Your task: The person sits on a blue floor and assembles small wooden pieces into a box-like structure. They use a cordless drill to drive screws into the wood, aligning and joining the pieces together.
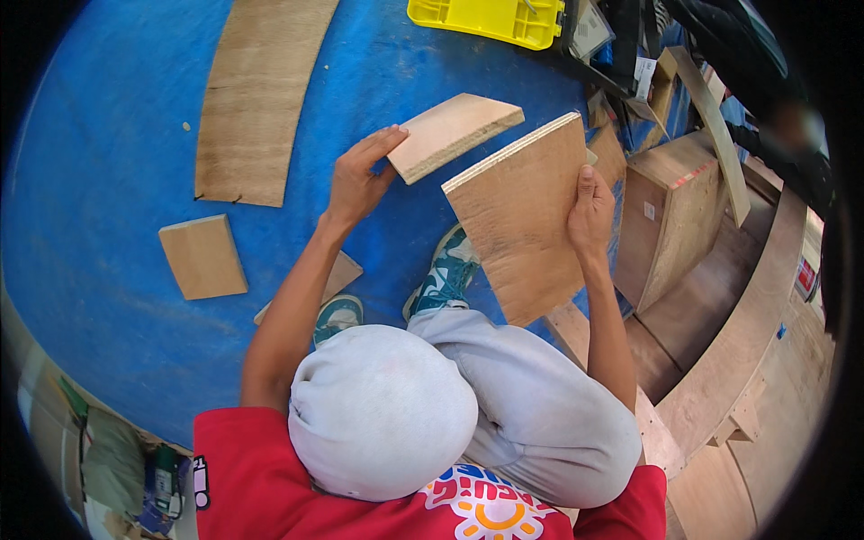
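Large board (526, 220): looked stiff, best held by edges; right hand (590, 214) pinched its right edge. Small board (456, 135): looked lighter; left hand (362, 175) pinched its left end.

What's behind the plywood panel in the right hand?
Blue sheeting and a brown wood piece show past the panel; whatever lies directly behind is covered and can't be seen.

the large panel (524, 220) looks matt, grained wood.
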Demonstrator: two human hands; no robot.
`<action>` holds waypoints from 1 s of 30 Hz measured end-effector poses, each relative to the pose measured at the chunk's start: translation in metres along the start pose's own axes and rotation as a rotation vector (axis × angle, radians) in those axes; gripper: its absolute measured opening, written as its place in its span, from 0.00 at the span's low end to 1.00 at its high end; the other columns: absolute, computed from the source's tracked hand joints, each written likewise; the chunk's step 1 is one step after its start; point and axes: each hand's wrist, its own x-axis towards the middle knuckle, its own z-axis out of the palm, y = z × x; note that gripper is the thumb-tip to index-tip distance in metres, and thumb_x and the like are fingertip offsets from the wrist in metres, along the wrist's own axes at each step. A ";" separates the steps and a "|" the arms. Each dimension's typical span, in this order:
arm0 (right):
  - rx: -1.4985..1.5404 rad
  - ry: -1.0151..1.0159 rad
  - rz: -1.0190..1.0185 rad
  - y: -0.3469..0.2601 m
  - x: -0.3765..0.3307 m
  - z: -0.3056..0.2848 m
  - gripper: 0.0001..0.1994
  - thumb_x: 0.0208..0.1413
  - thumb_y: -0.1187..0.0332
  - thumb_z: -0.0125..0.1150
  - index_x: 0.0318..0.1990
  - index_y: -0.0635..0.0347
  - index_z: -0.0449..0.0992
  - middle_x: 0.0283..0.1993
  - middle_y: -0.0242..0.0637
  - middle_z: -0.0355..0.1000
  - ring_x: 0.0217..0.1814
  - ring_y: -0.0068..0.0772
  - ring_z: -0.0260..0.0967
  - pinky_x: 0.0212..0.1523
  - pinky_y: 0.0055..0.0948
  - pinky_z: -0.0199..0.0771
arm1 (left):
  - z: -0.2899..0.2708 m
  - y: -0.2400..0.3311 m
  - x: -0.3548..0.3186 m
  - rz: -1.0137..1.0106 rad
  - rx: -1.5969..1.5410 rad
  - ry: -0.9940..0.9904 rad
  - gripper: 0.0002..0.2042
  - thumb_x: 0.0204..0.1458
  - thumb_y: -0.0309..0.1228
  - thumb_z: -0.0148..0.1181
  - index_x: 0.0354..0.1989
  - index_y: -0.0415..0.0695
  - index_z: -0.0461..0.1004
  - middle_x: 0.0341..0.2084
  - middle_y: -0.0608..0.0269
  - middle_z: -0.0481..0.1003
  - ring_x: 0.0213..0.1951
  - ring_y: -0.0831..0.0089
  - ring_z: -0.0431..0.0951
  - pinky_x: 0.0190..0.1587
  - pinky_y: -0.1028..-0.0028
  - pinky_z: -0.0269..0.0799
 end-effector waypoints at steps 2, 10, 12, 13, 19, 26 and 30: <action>0.012 -0.013 0.006 0.001 0.002 0.004 0.26 0.75 0.50 0.46 0.50 0.69 0.79 0.39 0.31 0.77 0.42 0.20 0.66 0.45 0.24 0.67 | 0.003 -0.007 0.001 0.015 0.030 0.024 0.22 0.49 0.17 0.68 0.55 0.46 0.80 0.53 0.52 0.81 0.57 0.56 0.80 0.59 0.64 0.78; -0.039 0.015 0.039 0.018 -0.005 0.012 0.24 0.76 0.51 0.46 0.42 0.66 0.77 0.31 0.25 0.68 0.35 0.17 0.59 0.37 0.23 0.63 | 0.011 -0.009 -0.011 0.087 0.142 0.136 0.21 0.49 0.16 0.65 0.53 0.44 0.81 0.52 0.50 0.81 0.56 0.54 0.80 0.59 0.63 0.78; 0.039 -0.012 -0.021 0.021 -0.008 0.014 0.24 0.75 0.51 0.47 0.40 0.66 0.76 0.30 0.24 0.67 0.35 0.17 0.58 0.36 0.23 0.62 | 0.012 -0.008 -0.011 0.076 0.132 0.154 0.21 0.49 0.15 0.65 0.53 0.44 0.81 0.52 0.49 0.81 0.56 0.54 0.81 0.58 0.63 0.79; 0.069 -0.007 -0.030 0.022 -0.008 0.014 0.24 0.75 0.51 0.47 0.39 0.66 0.76 0.30 0.24 0.66 0.35 0.18 0.58 0.36 0.23 0.62 | 0.013 -0.007 -0.011 0.072 0.133 0.162 0.20 0.49 0.15 0.65 0.52 0.43 0.81 0.52 0.49 0.81 0.56 0.54 0.81 0.58 0.63 0.79; 0.000 -0.039 -0.031 0.019 0.002 0.021 0.24 0.75 0.51 0.48 0.40 0.66 0.77 0.29 0.28 0.68 0.34 0.19 0.60 0.36 0.25 0.64 | 0.025 -0.015 -0.015 0.050 0.100 0.139 0.21 0.50 0.14 0.66 0.53 0.42 0.80 0.53 0.49 0.80 0.57 0.56 0.81 0.58 0.65 0.78; -0.068 -0.028 -0.111 0.020 0.005 0.038 0.24 0.74 0.50 0.50 0.44 0.66 0.79 0.30 0.34 0.72 0.34 0.23 0.65 0.38 0.28 0.69 | 0.023 -0.017 -0.014 0.061 0.069 0.150 0.21 0.48 0.14 0.66 0.52 0.41 0.80 0.51 0.50 0.81 0.56 0.56 0.81 0.57 0.64 0.80; -0.099 -0.072 -0.069 0.022 0.010 0.037 0.25 0.73 0.49 0.50 0.46 0.67 0.79 0.33 0.38 0.76 0.36 0.25 0.68 0.40 0.28 0.70 | 0.019 -0.016 -0.012 0.062 0.085 0.131 0.21 0.47 0.14 0.67 0.52 0.41 0.79 0.50 0.51 0.81 0.56 0.56 0.81 0.57 0.65 0.80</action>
